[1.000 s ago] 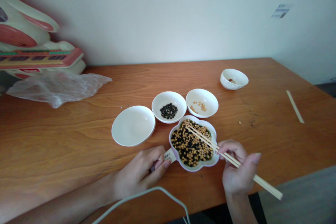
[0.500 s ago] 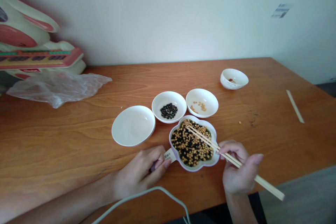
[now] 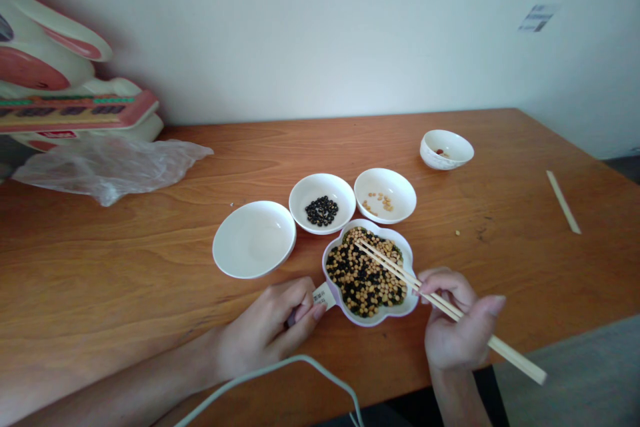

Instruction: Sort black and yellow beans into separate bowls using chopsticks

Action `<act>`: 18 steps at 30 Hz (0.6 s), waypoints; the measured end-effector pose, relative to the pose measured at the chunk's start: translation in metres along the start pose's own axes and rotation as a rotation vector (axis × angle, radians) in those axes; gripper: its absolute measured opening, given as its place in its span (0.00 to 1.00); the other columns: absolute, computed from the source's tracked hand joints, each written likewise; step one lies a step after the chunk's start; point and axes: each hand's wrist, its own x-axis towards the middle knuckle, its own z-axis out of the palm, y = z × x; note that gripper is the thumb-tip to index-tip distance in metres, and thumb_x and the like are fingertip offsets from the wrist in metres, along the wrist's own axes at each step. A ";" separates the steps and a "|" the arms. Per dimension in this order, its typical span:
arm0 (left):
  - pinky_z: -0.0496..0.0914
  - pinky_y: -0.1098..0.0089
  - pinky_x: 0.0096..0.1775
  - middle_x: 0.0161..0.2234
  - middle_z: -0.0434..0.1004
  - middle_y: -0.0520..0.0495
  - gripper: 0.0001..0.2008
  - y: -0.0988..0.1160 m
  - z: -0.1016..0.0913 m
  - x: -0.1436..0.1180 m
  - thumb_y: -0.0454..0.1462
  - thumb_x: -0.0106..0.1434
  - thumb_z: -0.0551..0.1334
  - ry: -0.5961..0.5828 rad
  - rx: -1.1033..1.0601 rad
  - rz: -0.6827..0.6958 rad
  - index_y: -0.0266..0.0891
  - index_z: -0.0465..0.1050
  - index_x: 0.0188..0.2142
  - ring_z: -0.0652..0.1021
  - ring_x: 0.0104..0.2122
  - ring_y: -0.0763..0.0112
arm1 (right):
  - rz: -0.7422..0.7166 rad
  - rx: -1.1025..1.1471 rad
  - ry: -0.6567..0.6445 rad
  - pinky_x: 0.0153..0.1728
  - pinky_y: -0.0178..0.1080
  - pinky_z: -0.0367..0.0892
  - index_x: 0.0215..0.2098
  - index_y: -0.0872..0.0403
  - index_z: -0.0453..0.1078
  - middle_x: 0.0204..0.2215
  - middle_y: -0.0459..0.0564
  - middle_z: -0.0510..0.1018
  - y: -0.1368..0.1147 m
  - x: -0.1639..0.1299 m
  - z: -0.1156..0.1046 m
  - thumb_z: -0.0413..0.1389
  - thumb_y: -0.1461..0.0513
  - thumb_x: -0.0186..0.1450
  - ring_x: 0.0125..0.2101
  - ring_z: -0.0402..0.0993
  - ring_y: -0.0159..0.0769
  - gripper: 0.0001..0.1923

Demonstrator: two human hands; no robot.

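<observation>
My left hand (image 3: 280, 320) is closed around the handle of a flower-shaped pan (image 3: 407, 247) with a pale purple rim. Mixed yellow and black beans (image 3: 367, 277) fill the pan. A pair of wooden chopsticks (image 3: 515, 357) is gripped in my right hand (image 3: 457, 320), thumb raised. Their tips rest among the beans; I cannot tell whether they pinch one. Behind the pan, one white bowl (image 3: 299, 203) has black beans (image 3: 321, 211) in it. The bowl beside it (image 3: 400, 180) has several yellow beans (image 3: 385, 201). A larger white bowl (image 3: 250, 240) near my left hand has nothing visible inside.
Farther back stands a small white bowl (image 3: 430, 159) with something reddish inside. A flat wooden strip (image 3: 564, 202) and a loose bean (image 3: 457, 233) lie at the right. Clear plastic (image 3: 115, 167) and a toy keyboard (image 3: 75, 107) occupy the left. A pale cable (image 3: 295, 359) crosses the foreground.
The rear ends of the chopsticks and my right thumb have shifted very slightly to the right. My left hand, the pan and the bowls look the same.
</observation>
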 end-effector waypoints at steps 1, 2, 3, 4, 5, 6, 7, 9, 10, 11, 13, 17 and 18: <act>0.59 0.71 0.31 0.31 0.63 0.54 0.14 0.000 0.000 0.000 0.38 0.78 0.54 0.003 0.000 -0.002 0.43 0.55 0.33 0.62 0.28 0.74 | -0.004 0.001 -0.002 0.29 0.41 0.64 0.25 0.52 0.75 0.24 0.50 0.76 0.000 0.000 0.000 0.33 0.39 0.76 0.28 0.72 0.39 0.41; 0.59 0.71 0.31 0.31 0.63 0.54 0.14 0.000 0.000 0.000 0.38 0.78 0.54 0.003 0.001 -0.003 0.43 0.55 0.33 0.62 0.28 0.74 | -0.008 0.002 -0.004 0.30 0.41 0.64 0.25 0.52 0.75 0.24 0.49 0.76 -0.001 0.000 0.001 0.33 0.39 0.76 0.28 0.72 0.39 0.41; 0.59 0.71 0.31 0.30 0.63 0.54 0.14 0.000 0.000 0.000 0.38 0.78 0.54 0.003 0.003 -0.003 0.43 0.55 0.33 0.62 0.27 0.74 | -0.011 0.003 -0.005 0.30 0.41 0.64 0.25 0.52 0.75 0.24 0.49 0.76 -0.001 0.001 0.001 0.33 0.39 0.76 0.28 0.72 0.39 0.41; 0.58 0.71 0.30 0.30 0.63 0.55 0.14 0.000 0.000 0.000 0.38 0.78 0.54 0.003 0.003 -0.003 0.43 0.55 0.33 0.62 0.27 0.74 | -0.016 0.004 -0.005 0.30 0.41 0.64 0.25 0.51 0.75 0.24 0.49 0.76 -0.001 0.001 0.001 0.33 0.39 0.76 0.28 0.73 0.38 0.41; 0.58 0.71 0.30 0.30 0.63 0.55 0.14 0.000 0.000 0.000 0.38 0.78 0.54 0.003 0.003 -0.002 0.43 0.55 0.33 0.62 0.27 0.74 | -0.020 0.005 -0.003 0.31 0.41 0.65 0.25 0.51 0.75 0.24 0.49 0.76 -0.001 0.001 0.001 0.33 0.40 0.76 0.28 0.73 0.38 0.41; 0.58 0.71 0.30 0.30 0.63 0.55 0.14 0.000 0.000 0.000 0.38 0.78 0.55 0.005 0.003 -0.002 0.43 0.55 0.33 0.62 0.27 0.75 | -0.025 0.005 -0.003 0.31 0.41 0.65 0.25 0.51 0.75 0.24 0.49 0.76 -0.001 0.001 0.001 0.32 0.40 0.76 0.29 0.73 0.38 0.41; 0.58 0.71 0.30 0.30 0.63 0.55 0.14 0.001 -0.001 0.000 0.38 0.78 0.55 0.005 0.004 -0.003 0.43 0.55 0.33 0.62 0.27 0.75 | -0.030 0.005 -0.002 0.31 0.41 0.65 0.25 0.51 0.75 0.24 0.49 0.76 -0.001 0.001 0.001 0.32 0.40 0.76 0.29 0.73 0.38 0.41; 0.59 0.71 0.31 0.30 0.63 0.55 0.14 0.001 0.000 0.000 0.38 0.78 0.55 0.005 0.005 -0.003 0.43 0.55 0.33 0.62 0.27 0.75 | -0.039 0.005 -0.002 0.31 0.41 0.65 0.25 0.51 0.75 0.24 0.49 0.76 0.000 0.001 0.001 0.33 0.39 0.76 0.29 0.73 0.38 0.41; 0.59 0.71 0.31 0.30 0.63 0.55 0.14 0.001 0.000 0.000 0.38 0.78 0.55 0.005 0.005 -0.002 0.43 0.55 0.33 0.62 0.27 0.75 | -0.045 0.006 0.000 0.31 0.41 0.65 0.25 0.51 0.75 0.24 0.49 0.76 0.000 0.001 0.001 0.33 0.39 0.76 0.28 0.73 0.38 0.41; 0.59 0.71 0.31 0.30 0.63 0.55 0.14 0.000 0.000 0.000 0.38 0.78 0.55 0.005 0.004 -0.001 0.43 0.55 0.33 0.62 0.27 0.75 | -0.050 0.006 0.004 0.31 0.41 0.65 0.24 0.51 0.75 0.24 0.49 0.76 0.000 0.001 0.000 0.33 0.39 0.76 0.28 0.73 0.39 0.41; 0.58 0.71 0.30 0.30 0.63 0.55 0.14 -0.001 0.001 0.000 0.38 0.78 0.55 0.007 0.002 0.003 0.43 0.55 0.33 0.62 0.27 0.74 | -0.061 0.008 0.014 0.32 0.41 0.65 0.24 0.51 0.76 0.23 0.49 0.76 0.000 0.001 0.000 0.33 0.39 0.76 0.28 0.74 0.39 0.42; 0.59 0.71 0.31 0.30 0.63 0.55 0.14 -0.002 0.001 -0.001 0.38 0.78 0.55 0.011 0.000 0.009 0.43 0.55 0.33 0.62 0.27 0.75 | -0.141 -0.016 0.068 0.32 0.42 0.64 0.22 0.52 0.76 0.21 0.49 0.77 -0.003 0.007 -0.003 0.36 0.39 0.76 0.27 0.74 0.39 0.42; 0.59 0.71 0.31 0.30 0.63 0.55 0.14 -0.002 0.001 -0.001 0.38 0.78 0.55 0.011 -0.001 0.011 0.43 0.55 0.33 0.62 0.27 0.75 | -0.169 -0.019 0.087 0.32 0.43 0.64 0.22 0.52 0.76 0.21 0.49 0.76 -0.004 0.010 -0.005 0.37 0.38 0.75 0.26 0.74 0.40 0.41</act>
